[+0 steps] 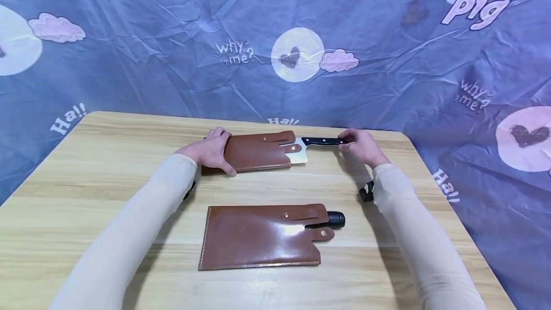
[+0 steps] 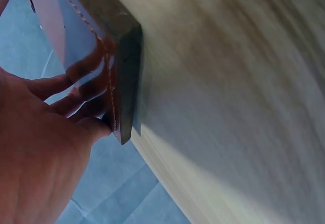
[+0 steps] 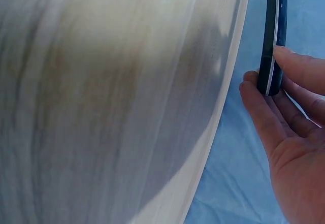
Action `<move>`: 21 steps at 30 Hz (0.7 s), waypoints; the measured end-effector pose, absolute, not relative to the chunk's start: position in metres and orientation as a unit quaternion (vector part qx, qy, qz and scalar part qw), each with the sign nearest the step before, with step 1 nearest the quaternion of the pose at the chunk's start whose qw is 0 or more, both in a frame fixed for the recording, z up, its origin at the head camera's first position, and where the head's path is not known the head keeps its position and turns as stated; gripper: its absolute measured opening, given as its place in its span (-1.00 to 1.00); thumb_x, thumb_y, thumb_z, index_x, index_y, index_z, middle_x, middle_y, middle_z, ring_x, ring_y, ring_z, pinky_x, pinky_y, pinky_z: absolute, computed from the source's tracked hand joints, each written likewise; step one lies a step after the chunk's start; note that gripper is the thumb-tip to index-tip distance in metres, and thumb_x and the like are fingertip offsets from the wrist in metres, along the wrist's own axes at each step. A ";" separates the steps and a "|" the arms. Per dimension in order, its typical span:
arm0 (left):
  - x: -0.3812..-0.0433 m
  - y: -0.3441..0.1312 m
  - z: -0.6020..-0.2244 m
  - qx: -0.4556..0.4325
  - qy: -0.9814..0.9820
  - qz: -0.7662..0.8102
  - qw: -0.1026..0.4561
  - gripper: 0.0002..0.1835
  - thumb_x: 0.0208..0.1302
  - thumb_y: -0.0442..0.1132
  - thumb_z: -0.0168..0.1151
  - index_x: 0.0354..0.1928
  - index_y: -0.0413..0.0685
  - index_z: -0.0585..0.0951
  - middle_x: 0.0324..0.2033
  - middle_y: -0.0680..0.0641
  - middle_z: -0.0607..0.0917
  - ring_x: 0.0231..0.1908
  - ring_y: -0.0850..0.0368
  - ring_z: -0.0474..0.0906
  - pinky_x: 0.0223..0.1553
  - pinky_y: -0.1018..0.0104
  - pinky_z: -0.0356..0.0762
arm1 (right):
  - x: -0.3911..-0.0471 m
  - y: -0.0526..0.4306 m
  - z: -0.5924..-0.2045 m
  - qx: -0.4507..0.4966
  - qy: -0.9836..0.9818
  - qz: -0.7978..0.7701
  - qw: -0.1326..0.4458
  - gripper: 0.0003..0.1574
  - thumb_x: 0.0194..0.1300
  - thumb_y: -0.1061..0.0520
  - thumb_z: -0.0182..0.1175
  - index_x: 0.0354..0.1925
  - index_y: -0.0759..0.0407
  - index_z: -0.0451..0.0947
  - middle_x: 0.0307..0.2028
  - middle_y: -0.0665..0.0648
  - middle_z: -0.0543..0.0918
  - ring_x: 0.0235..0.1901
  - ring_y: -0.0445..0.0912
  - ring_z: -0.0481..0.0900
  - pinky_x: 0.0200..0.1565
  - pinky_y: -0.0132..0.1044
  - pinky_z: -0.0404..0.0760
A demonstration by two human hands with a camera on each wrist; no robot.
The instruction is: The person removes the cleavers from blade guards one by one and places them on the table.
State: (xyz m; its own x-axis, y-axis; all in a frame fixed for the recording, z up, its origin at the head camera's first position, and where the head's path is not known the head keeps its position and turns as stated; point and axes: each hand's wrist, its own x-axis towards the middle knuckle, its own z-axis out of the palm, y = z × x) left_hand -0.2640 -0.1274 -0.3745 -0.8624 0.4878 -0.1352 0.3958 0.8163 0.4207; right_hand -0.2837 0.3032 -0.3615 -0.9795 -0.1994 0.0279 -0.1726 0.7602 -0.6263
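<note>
Near the far edge of the table, a brown leather sheath [image 1: 254, 153] covers most of a cleaver's blade. A strip of bright blade [image 1: 298, 157] and the black riveted handle [image 1: 323, 141] stick out to the right. My left hand [image 1: 212, 149] grips the sheath's left end, thumb along the near edge; in the left wrist view its fingers [image 2: 53, 87] lie against the glossy leather. With thumb and fingertips, my right hand [image 1: 363, 146] pinches the butt of the cleaver handle [image 3: 272, 36]. The sheath's snap strap [image 1: 290, 149] overlaps the exposed blade.
Closer to me lies a second brown leather sheath [image 1: 258, 238], with a black rounded end [image 1: 336, 219] poking out of its right side. Behind the wooden table [image 1: 107, 195] hangs a blue printed cloth [image 1: 193, 75].
</note>
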 end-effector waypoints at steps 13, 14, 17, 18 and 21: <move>-0.265 -0.133 -0.374 0.240 0.943 0.194 0.127 0.27 -0.21 0.10 0.58 0.40 -0.47 0.10 0.24 -0.35 0.18 0.29 -0.26 0.01 0.29 -0.08 0.13 | -0.285 0.309 -0.366 -0.101 0.941 -0.323 0.010 -0.61 0.25 0.32 0.28 0.04 0.44 0.53 -0.07 0.42 0.62 -0.04 0.20 0.56 0.10 0.00 0.40; -0.265 -0.133 -0.374 0.241 0.942 0.195 0.127 0.27 -0.22 0.11 0.58 0.40 -0.48 0.11 0.24 -0.35 0.18 0.29 -0.27 0.02 0.29 -0.08 0.13 | -0.284 0.308 -0.365 -0.100 0.941 -0.323 0.011 -0.61 0.25 0.32 0.28 0.04 0.44 0.53 -0.07 0.42 0.62 -0.04 0.20 0.56 0.10 0.00 0.40; -0.265 -0.134 -0.374 0.240 0.942 0.195 0.129 0.26 -0.22 0.11 0.58 0.40 -0.47 0.11 0.24 -0.35 0.19 0.28 -0.27 0.03 0.28 -0.10 0.14 | -0.283 0.308 -0.364 -0.101 0.941 -0.322 0.016 -0.60 0.25 0.32 0.27 0.05 0.45 0.53 -0.06 0.42 0.62 -0.03 0.21 0.56 0.11 0.02 0.41; -0.265 -0.135 -0.374 0.240 0.942 0.196 0.129 0.26 -0.22 0.10 0.58 0.40 -0.47 0.12 0.24 -0.36 0.18 0.28 -0.28 0.04 0.28 -0.10 0.15 | -0.283 0.308 -0.364 -0.102 0.941 -0.322 0.018 -0.60 0.25 0.33 0.27 0.05 0.46 0.52 -0.06 0.43 0.61 -0.03 0.22 0.56 0.11 0.03 0.41; -0.265 -0.135 -0.374 0.238 0.942 0.200 0.131 0.25 -0.22 0.10 0.58 0.40 -0.46 0.12 0.26 -0.36 0.17 0.29 -0.28 0.04 0.27 -0.11 0.15 | -0.282 0.310 -0.363 -0.104 0.943 -0.315 0.017 -0.59 0.25 0.34 0.26 0.05 0.47 0.52 -0.04 0.44 0.60 -0.01 0.23 0.55 0.13 0.05 0.39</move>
State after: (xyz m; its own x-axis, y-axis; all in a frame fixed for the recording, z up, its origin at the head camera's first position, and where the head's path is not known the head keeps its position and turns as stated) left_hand -0.2648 -0.1354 -0.3739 -0.8526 0.5001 -0.1517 0.3956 0.8072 0.4381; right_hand -0.2824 0.3097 -0.3626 -0.9777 -0.2072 0.0332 -0.1857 0.7804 -0.5970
